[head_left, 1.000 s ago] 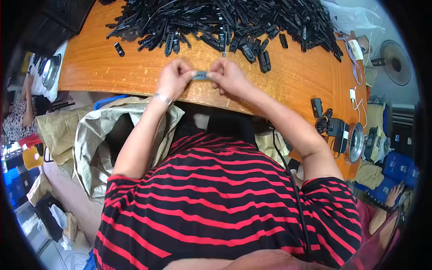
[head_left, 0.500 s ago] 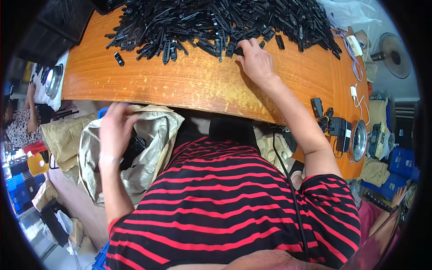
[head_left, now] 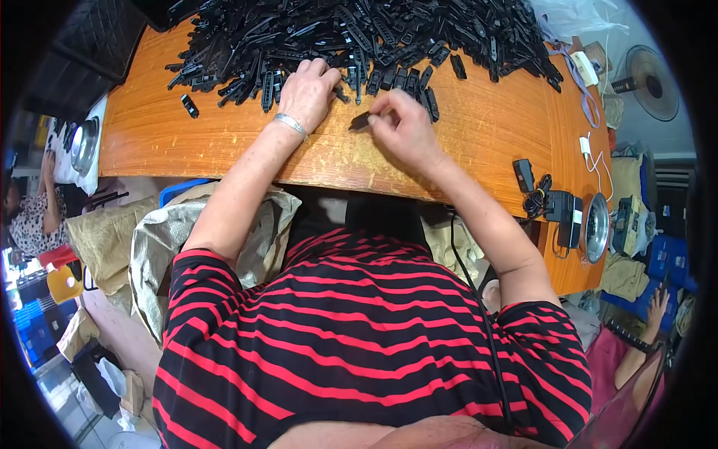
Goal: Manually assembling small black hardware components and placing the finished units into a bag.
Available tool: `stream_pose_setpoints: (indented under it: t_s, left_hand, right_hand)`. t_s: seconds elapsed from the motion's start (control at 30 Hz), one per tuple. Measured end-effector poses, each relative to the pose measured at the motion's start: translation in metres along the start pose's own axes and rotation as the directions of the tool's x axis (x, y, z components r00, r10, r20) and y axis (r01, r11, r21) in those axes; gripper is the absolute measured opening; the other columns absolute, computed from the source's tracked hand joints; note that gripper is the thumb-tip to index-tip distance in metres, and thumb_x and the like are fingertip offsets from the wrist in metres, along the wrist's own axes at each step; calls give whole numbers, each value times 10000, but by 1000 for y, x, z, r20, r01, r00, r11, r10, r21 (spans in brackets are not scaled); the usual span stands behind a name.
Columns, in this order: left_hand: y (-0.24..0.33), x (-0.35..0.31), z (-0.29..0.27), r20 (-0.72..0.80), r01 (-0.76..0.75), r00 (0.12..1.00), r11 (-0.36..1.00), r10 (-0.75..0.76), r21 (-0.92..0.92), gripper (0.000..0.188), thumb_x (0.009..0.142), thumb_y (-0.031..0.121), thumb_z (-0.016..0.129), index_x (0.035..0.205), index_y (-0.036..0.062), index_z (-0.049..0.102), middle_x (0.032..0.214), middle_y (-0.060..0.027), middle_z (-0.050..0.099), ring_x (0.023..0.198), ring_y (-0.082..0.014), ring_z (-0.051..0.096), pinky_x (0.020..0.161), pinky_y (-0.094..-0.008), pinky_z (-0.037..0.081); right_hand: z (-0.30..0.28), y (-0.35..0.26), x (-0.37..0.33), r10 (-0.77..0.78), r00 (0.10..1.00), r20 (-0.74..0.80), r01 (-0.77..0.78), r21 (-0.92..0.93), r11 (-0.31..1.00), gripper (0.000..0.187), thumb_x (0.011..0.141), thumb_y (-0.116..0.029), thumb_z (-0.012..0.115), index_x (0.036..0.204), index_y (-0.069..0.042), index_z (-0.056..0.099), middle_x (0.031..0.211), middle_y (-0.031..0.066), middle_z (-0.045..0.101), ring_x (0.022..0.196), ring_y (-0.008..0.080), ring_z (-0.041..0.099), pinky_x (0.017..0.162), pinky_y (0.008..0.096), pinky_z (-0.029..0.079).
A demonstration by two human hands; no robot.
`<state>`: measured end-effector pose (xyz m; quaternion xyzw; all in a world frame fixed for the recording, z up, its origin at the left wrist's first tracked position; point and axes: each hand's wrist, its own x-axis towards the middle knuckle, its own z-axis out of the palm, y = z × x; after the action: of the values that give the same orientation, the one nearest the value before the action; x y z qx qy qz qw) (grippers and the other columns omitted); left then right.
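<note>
A large heap of small, long black plastic parts (head_left: pixel 299 37) covers the far side of the wooden table (head_left: pixel 224 146). My left hand (head_left: pixel 305 93) lies at the heap's near edge, fingers curled down among the parts; their tips are hidden, so what they hold I cannot make out. Between thumb and fingers, my right hand (head_left: pixel 407 129) pinches one flat black plastic part (head_left: pixel 360 120) just above the bare wood. Several parts (head_left: pixel 404 78) lie side by side just beyond the right hand. One single part (head_left: pixel 189 105) rests apart at the left.
Below the table edge at the left stands an open woven sack (head_left: pixel 153 239). A black adapter with cable (head_left: pixel 562 217) and a round metal dish (head_left: pixel 596 228) are at the right. A black crate (head_left: pixel 97 45) stands far left; a fan (head_left: pixel 649 82) is at the far right.
My left hand has come up from over the sack to the heap's near edge. The right hand has drawn back from the heap toward me, with a black plastic part in its fingers.
</note>
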<state>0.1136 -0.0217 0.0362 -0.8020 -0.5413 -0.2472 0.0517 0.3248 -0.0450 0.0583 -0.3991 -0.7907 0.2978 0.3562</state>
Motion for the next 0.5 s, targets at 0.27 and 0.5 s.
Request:
stream_pose_setpoints:
  t_s: [0.27, 0.5]
  left_hand:
    - [10, -13, -22, 27, 0, 1000, 997, 2, -76, 182, 749, 118, 701, 875, 107, 570, 877, -54, 572, 881, -271, 577, 753, -391, 450]
    - [25, -10, -43, 281, 289, 948, 769, -149, -569, 182, 789, 159, 725, 861, 71, 582, 701, -43, 588, 645, -202, 570, 624, -308, 474]
  right_hand:
    - [13, 9, -18, -222, 969, 109, 246, -313, 917, 135, 778, -129, 683, 844, -51, 594, 867, 115, 605, 763, 268, 603, 694, 367, 499]
    - [6, -5, 11, -252, 966, -66, 238, -163, 957, 213, 853, -136, 661, 1033, -30, 619, 813, 76, 641, 643, 160, 636, 600, 271, 513]
